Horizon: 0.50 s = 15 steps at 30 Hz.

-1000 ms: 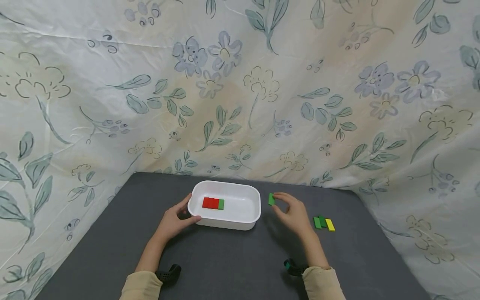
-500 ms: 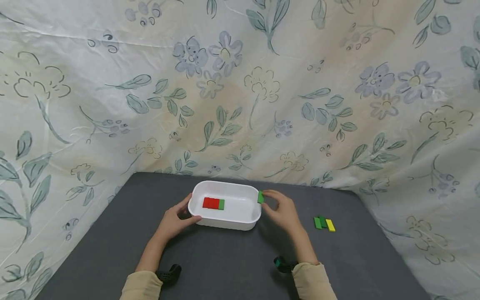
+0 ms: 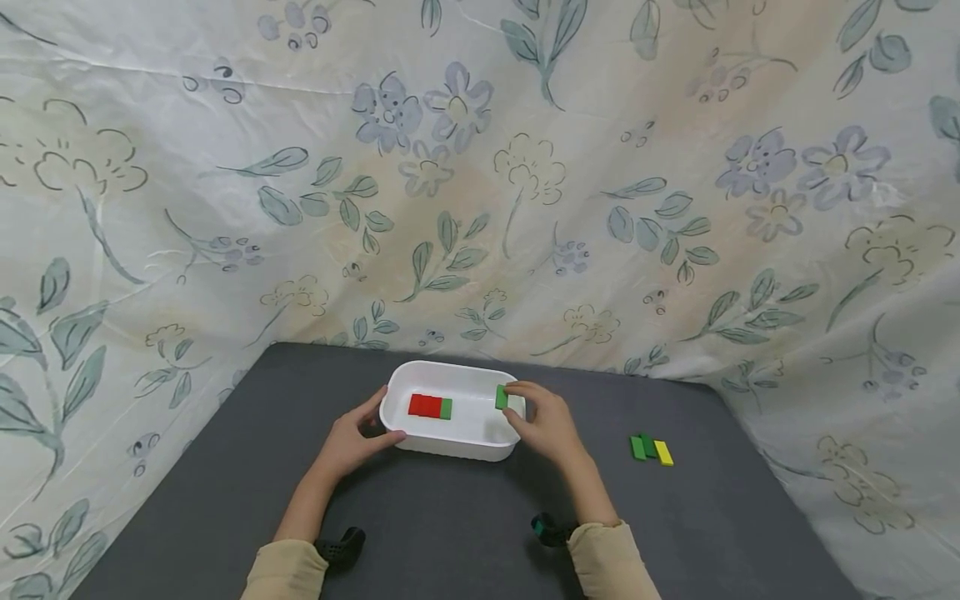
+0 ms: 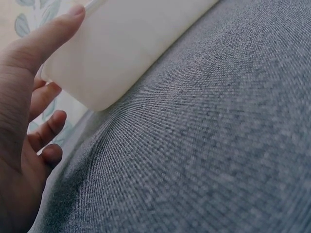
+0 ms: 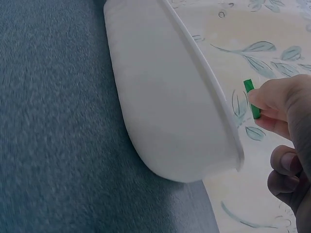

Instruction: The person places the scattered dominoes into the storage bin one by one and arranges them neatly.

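"Since we are starting with the green block [image 3: 502, 397], where do we find it?"

"We see it over the right end of the white tub [image 3: 450, 448], above the rim."

"How do we read the right hand [image 3: 546, 423]?"

"We see its thumb and fingertips drawn nearly together, pinching that block between them, with the lower fingers curled in."

"What do we find inside the tub?"

"We have red blocks [image 3: 425, 406] side by side, though we can't tell exactly how many, and a second green block [image 3: 446, 408] against their right edge."

"And the left hand [image 3: 352, 442]?"

"We see it spread around the tub's left end, gripping it, thumb on the near side."

"Farther out?"

"To the right, well apart from the tub, we see a third green block [image 3: 638, 447], a dark green block [image 3: 648, 445] and a yellow block [image 3: 663, 452] lying close together on the dark table [image 3: 450, 533]."

"Around all that, we notice tan sleeves [image 3: 285, 571], a black band [image 3: 341, 546] at each wrist, and a flowered cloth [image 3: 480, 208] hanging behind."
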Available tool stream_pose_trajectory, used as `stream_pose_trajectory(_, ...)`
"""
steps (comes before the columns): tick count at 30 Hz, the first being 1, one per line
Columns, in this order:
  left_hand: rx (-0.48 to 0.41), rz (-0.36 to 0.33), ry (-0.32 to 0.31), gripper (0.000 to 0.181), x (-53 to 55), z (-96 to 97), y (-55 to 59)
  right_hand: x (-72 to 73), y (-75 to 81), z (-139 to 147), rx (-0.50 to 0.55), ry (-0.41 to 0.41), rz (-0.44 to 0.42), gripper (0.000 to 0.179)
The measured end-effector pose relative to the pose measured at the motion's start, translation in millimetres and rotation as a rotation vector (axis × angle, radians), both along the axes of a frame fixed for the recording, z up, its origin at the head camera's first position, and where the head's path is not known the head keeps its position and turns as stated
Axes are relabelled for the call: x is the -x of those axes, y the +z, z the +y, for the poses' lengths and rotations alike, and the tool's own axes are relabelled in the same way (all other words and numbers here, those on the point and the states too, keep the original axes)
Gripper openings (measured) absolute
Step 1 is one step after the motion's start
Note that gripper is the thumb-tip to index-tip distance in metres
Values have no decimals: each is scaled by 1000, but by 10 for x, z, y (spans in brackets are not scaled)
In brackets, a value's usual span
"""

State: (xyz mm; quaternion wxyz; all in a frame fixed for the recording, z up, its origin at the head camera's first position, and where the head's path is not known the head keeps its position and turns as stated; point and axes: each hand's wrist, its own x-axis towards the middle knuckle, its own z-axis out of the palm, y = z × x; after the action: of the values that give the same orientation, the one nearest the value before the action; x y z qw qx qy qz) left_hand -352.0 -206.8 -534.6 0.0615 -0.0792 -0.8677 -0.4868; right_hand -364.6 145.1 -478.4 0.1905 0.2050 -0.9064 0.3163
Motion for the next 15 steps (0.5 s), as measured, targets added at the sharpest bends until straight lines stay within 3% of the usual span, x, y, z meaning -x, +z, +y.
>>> stream_pose_trajectory(6,-5,-5,1,98,-9,-8,-22,16,-44,-103,-38,16,26,31)
stream_pose_trajectory(15,-7,-6,9,98,5,-11,-26,80,-73,-209,-81,20,1,31)
